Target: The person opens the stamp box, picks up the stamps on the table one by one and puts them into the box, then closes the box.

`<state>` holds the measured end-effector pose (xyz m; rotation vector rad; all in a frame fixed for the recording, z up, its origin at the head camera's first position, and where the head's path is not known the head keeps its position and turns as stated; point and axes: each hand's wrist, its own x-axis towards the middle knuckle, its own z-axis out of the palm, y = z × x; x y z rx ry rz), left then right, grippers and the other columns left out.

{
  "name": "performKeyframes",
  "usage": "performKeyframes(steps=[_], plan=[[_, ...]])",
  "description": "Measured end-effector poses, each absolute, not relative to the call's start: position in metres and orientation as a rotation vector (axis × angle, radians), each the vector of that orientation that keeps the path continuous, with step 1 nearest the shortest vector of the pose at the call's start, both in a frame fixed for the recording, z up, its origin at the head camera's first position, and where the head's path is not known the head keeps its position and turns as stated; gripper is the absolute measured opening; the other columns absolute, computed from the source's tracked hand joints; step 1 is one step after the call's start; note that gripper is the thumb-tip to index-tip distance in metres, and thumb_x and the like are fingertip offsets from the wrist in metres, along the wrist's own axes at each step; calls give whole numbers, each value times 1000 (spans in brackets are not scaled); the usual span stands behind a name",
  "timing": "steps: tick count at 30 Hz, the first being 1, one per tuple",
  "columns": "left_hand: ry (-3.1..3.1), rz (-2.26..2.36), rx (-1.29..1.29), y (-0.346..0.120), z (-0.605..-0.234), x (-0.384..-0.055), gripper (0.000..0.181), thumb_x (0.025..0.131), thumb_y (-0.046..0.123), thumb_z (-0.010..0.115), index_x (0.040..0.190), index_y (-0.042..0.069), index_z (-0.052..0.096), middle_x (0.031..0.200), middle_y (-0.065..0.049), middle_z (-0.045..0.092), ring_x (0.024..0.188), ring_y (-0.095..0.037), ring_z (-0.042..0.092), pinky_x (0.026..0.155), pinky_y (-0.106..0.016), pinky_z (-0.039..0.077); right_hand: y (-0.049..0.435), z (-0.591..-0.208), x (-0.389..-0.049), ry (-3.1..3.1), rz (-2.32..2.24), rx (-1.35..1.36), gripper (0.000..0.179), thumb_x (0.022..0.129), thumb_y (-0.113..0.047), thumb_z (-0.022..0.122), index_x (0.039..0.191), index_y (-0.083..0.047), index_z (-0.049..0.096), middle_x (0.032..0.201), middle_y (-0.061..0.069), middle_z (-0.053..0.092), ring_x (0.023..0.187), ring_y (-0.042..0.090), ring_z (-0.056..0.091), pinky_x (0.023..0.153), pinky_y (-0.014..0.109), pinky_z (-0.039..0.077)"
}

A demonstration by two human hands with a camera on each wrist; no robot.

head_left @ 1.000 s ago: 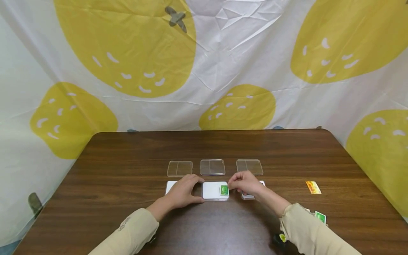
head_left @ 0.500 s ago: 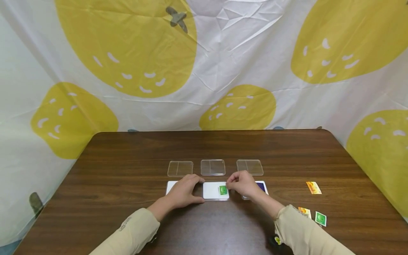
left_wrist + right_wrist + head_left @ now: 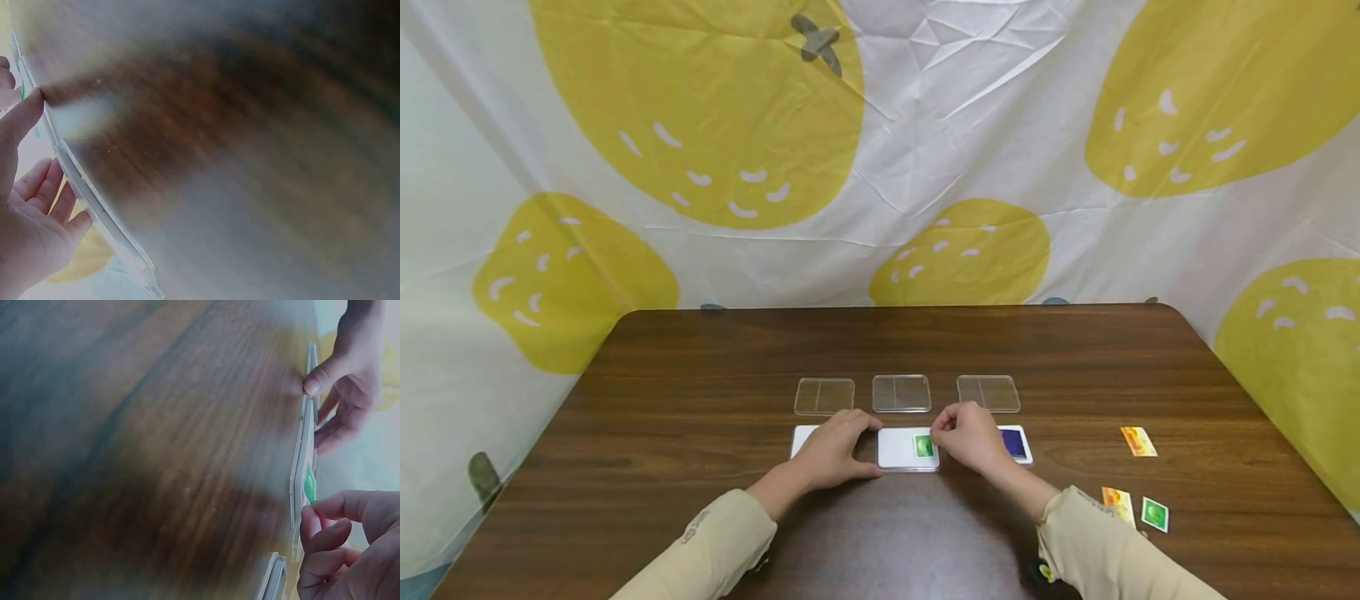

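A flat white case (image 3: 895,450) lies in the middle of a row of three on the brown table. My left hand (image 3: 835,450) holds its left end, thumb at the near corner and a finger at the far corner. On the case's right end lies a small green card (image 3: 923,447) with a white border. The thumb and forefinger of my right hand (image 3: 972,437) pinch the card's right edge; in the right wrist view, the green card (image 3: 310,484) stands up slightly at my fingertips. In the left wrist view my thumb meets the case's near edge.
Left of it is another white case (image 3: 799,437), partly behind my hand; on the right, a case with a dark blue square (image 3: 1015,443). Three clear trays (image 3: 901,393) lie behind. At right lie orange cards (image 3: 1138,442) and another green card (image 3: 1155,514).
My right hand has shifted slightly left along with the green card, and its sleeve has uncovered an orange card and the dark blue square. My left hand stays in place.
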<state>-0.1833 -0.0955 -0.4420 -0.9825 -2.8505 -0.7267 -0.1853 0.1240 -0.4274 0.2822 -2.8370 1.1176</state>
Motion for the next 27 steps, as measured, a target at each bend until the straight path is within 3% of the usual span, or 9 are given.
performKeyframes(steps=[27], plan=[[-2869,-733,-972,-95,-441,-183,52,69,31,77,109,5,58,107,-5,60,102,-21,52,88,-36,42,117,-429,-186,-2838,891,271,9,61,-7,64,56,-14,62,53,-6,56,51,10,48,51,28,41]])
